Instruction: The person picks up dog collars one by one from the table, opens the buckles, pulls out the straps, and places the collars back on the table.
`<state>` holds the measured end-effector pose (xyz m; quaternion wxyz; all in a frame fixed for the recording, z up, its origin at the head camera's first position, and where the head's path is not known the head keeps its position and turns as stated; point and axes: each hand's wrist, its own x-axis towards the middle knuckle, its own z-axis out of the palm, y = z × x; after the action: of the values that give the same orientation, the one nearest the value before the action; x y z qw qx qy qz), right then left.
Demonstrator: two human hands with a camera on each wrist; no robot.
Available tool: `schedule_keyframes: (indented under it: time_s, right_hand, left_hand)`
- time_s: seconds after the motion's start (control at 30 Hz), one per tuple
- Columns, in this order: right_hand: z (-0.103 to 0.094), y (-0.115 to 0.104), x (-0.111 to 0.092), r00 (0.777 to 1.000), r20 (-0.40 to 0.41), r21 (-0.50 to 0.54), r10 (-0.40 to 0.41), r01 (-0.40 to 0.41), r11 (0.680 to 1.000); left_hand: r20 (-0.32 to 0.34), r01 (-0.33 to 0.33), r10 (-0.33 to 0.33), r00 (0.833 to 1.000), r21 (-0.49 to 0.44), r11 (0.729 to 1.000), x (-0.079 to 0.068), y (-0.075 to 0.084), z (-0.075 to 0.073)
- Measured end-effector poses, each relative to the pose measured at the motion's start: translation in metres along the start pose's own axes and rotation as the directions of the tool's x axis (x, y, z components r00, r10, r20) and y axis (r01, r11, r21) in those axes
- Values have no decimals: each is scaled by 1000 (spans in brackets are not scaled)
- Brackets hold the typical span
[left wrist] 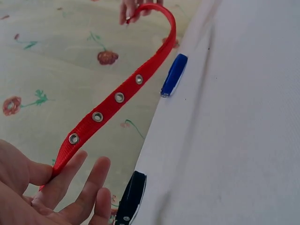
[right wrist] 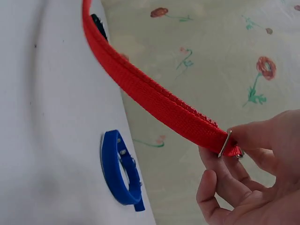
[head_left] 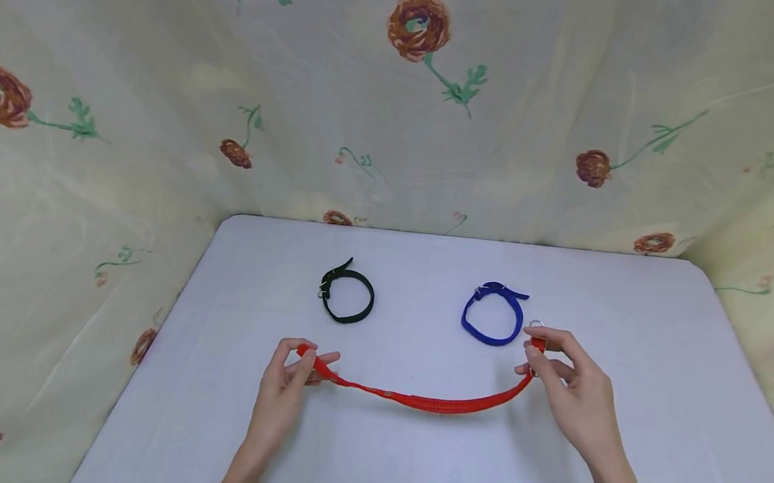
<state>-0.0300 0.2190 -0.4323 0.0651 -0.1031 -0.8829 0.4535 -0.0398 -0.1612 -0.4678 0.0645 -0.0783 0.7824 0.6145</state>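
Observation:
A red pet collar (head_left: 444, 406) hangs unbuckled between both hands in a shallow sag over the white table. My left hand (head_left: 284, 380) pinches its strap end between thumb and forefinger; several metal eyelets show along that half in the left wrist view. At the other end, my right hand (head_left: 574, 384) pinches the collar beside its metal buckle (right wrist: 225, 143) and ring (head_left: 537, 324). A black collar (head_left: 371, 296), buckled into a loop, lies beyond the left hand. Just beyond the right hand lies a blue collar (head_left: 493, 341), also fastened in a loop.
The white-covered table (head_left: 414, 297) has rounded far corners. Pale curtains (head_left: 330, 80) printed with brown flowers hang close behind it and along both sides.

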Motion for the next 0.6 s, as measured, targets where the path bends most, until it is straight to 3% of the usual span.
schedule_keyframes:
  time_s: [0.13, 0.23, 0.43, 0.6]
  right_hand:
    - [-3, 7, 4, 996, -21, 25, 83, -82, 996]
    - [-4, 13, 8, 985, -82, 81, 150, -144, 986]
    - [-5, 25, 16, 964, -177, 119, 199, -180, 976]
    - [-5, 32, 20, 943, -202, 100, 264, -249, 963]
  left_hand:
    - [-22, 31, -31, 999, 7, 1000, 1, -4, -7]
    - [-41, 38, -38, 998, -5, 999, 3, -6, -11]
    - [-62, 49, -51, 997, -31, 998, 7, -10, -15]
    - [-75, 85, -80, 994, 61, 995, 8, -14, -14]
